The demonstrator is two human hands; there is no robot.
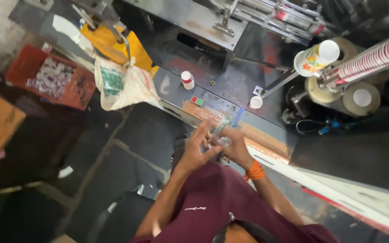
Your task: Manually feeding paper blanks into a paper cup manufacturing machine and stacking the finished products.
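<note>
Both hands, the left hand [196,150] and right hand [236,146], close their grip on a crumpled clear plastic film [221,130] above the dark metal bench [230,85] edge, apparently mid-handling, which calls for steady fingertip control.

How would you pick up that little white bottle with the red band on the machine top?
Grip the small white bottle around its body just below the red band, coming straight down from above. It stands upright and alone on the dark machine deck, with free space all round its sides.
</note>
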